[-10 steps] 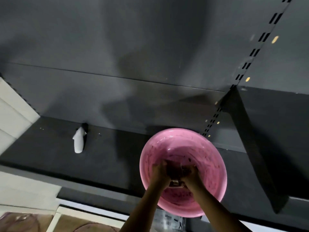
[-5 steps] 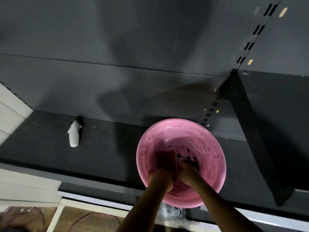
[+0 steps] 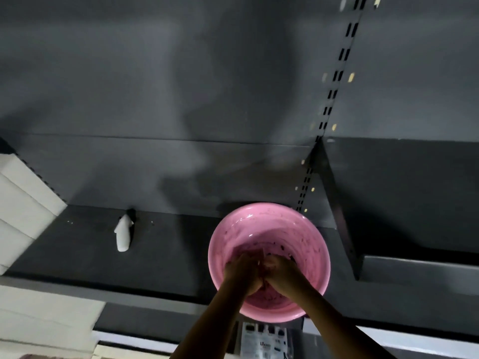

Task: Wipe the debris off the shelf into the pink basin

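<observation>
A pink basin [image 3: 269, 218] sits on the dark grey shelf [image 3: 85, 263], overhanging its front edge. Both my hands are inside the basin, pressed together. My left hand [image 3: 241, 274] and my right hand [image 3: 283, 274] grip a dark reddish cloth [image 3: 260, 255] between them; only a small part of it shows above the fingers. Dark bits of debris [image 3: 281, 248] cling to the basin's inner wall behind the hands. A few pale specks [image 3: 70, 222] lie on the shelf at the far left.
A white spray bottle [image 3: 124, 235] lies on the shelf left of the basin. White boxes [image 3: 23, 203] stand at the left end. A slotted upright [image 3: 334, 86] and a dark bracket [image 3: 337, 216] rise right of the basin. A label holder [image 3: 267, 340] hangs below the shelf edge.
The flat reddish cloth that showed above my hands half a second ago is now bunched between them, and both hands have closed together deeper in the basin. The view tilted slightly upward.
</observation>
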The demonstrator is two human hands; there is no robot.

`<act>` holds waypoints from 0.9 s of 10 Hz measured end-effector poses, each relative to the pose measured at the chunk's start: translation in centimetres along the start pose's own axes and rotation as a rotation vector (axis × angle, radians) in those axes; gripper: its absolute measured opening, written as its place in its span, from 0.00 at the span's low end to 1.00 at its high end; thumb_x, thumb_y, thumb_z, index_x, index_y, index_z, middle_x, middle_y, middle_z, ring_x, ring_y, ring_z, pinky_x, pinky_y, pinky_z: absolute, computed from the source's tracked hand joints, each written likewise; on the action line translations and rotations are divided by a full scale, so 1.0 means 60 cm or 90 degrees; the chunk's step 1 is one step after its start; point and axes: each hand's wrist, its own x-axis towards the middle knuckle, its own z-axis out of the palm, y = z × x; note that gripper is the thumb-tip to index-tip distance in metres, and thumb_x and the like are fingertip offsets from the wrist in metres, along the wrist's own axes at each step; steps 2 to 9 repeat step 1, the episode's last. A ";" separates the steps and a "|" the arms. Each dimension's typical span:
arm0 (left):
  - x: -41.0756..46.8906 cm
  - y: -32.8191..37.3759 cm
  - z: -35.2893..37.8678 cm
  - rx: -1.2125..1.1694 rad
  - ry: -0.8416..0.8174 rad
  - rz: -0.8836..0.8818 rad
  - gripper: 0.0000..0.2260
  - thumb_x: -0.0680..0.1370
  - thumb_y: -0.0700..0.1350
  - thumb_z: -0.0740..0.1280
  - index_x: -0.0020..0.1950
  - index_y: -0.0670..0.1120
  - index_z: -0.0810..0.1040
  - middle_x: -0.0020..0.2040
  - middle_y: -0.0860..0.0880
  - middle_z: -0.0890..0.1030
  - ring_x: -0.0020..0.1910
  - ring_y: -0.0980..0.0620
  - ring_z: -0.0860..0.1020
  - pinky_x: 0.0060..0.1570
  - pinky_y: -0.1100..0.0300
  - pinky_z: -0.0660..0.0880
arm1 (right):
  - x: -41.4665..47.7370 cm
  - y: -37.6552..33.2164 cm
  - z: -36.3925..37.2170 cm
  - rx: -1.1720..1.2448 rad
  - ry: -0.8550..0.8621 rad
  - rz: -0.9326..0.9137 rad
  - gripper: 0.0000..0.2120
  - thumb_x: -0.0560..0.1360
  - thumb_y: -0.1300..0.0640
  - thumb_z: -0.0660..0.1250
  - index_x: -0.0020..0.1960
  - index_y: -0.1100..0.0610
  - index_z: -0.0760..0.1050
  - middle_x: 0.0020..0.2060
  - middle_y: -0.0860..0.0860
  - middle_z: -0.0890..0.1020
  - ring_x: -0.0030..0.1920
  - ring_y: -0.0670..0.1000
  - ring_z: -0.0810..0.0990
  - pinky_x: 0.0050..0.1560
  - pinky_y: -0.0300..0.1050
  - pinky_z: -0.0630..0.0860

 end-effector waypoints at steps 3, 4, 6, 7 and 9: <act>-0.023 0.023 -0.038 0.034 0.018 0.013 0.21 0.79 0.47 0.58 0.72 0.49 0.64 0.71 0.46 0.69 0.71 0.44 0.66 0.71 0.46 0.61 | -0.040 -0.061 -0.040 0.041 0.028 -0.086 0.13 0.76 0.55 0.62 0.60 0.49 0.74 0.54 0.47 0.82 0.51 0.42 0.79 0.55 0.35 0.70; -0.023 0.023 -0.038 0.034 0.018 0.013 0.21 0.79 0.47 0.58 0.72 0.49 0.64 0.71 0.46 0.69 0.71 0.44 0.66 0.71 0.46 0.61 | -0.040 -0.061 -0.040 0.041 0.028 -0.086 0.13 0.76 0.55 0.62 0.60 0.49 0.74 0.54 0.47 0.82 0.51 0.42 0.79 0.55 0.35 0.70; -0.023 0.023 -0.038 0.034 0.018 0.013 0.21 0.79 0.47 0.58 0.72 0.49 0.64 0.71 0.46 0.69 0.71 0.44 0.66 0.71 0.46 0.61 | -0.040 -0.061 -0.040 0.041 0.028 -0.086 0.13 0.76 0.55 0.62 0.60 0.49 0.74 0.54 0.47 0.82 0.51 0.42 0.79 0.55 0.35 0.70; -0.023 0.023 -0.038 0.034 0.018 0.013 0.21 0.79 0.47 0.58 0.72 0.49 0.64 0.71 0.46 0.69 0.71 0.44 0.66 0.71 0.46 0.61 | -0.040 -0.061 -0.040 0.041 0.028 -0.086 0.13 0.76 0.55 0.62 0.60 0.49 0.74 0.54 0.47 0.82 0.51 0.42 0.79 0.55 0.35 0.70; -0.023 0.023 -0.038 0.034 0.018 0.013 0.21 0.79 0.47 0.58 0.72 0.49 0.64 0.71 0.46 0.69 0.71 0.44 0.66 0.71 0.46 0.61 | -0.040 -0.061 -0.040 0.041 0.028 -0.086 0.13 0.76 0.55 0.62 0.60 0.49 0.74 0.54 0.47 0.82 0.51 0.42 0.79 0.55 0.35 0.70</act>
